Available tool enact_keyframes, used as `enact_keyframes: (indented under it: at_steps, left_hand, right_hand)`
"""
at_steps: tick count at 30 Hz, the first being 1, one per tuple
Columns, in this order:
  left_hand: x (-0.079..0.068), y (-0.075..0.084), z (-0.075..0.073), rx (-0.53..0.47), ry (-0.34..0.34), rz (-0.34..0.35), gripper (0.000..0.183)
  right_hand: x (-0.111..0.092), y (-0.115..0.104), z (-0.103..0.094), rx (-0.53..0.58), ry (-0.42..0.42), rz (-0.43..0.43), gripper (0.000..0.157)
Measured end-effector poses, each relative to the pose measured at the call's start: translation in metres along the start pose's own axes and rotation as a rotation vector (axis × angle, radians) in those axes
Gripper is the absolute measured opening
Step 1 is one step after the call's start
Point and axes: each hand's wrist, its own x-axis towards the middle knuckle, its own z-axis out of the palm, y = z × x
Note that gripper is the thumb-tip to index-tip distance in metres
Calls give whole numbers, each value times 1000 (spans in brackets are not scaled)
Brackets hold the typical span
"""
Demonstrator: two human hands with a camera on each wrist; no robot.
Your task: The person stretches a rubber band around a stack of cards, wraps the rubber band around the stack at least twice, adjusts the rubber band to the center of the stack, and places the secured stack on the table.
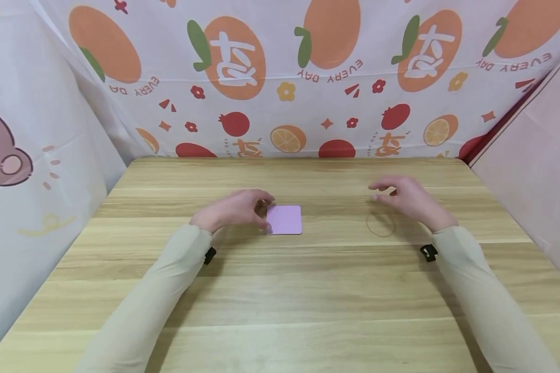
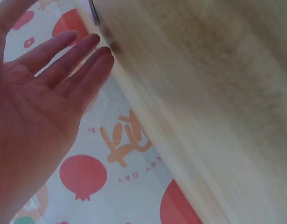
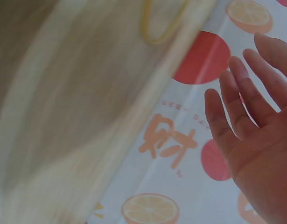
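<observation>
A small lilac square pad (image 1: pixel 284 220) with rounded corners lies flat on the wooden table. My left hand (image 1: pixel 242 208) is at its left side, thumb by the near corner and fingertips by the far one. In the left wrist view the fingers (image 2: pixel 87 70) are relaxed and fairly straight, with the pad's thin edge (image 2: pixel 93 11) just beyond them. A thin yellowish rubber band (image 1: pixel 367 226) forms a loose loop on the table at the right. Above and beyond it hovers my right hand (image 1: pixel 408 199), holding nothing, its fingers (image 3: pixel 248 93) loosely extended and apart.
The wooden table (image 1: pixel 280 300) reaches back to a fruit-printed cloth (image 1: pixel 270 111). Pale cloth walls stand at the left (image 1: pixel 46 248) and right (image 1: pixel 536 155). Both sleeved forearms cross the table from the near side, with a small black device at each wrist.
</observation>
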Motion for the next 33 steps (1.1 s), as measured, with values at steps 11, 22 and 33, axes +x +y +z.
enact_keyframes:
  at_steps: [11, 22, 33]
  left_hand:
    - [5, 2, 5, 72, -51, 104, 77]
    - [14, 5, 6, 126, -94, 95, 75]
    - [19, 4, 5, 121, -132, 35, 78]
  right_hand:
    - [-1, 16, 5, 12, -170, 37, 21]
    - [1, 23, 11, 17, -225, 85, 24]
    - [3, 26, 13, 0, -247, 80, 27]
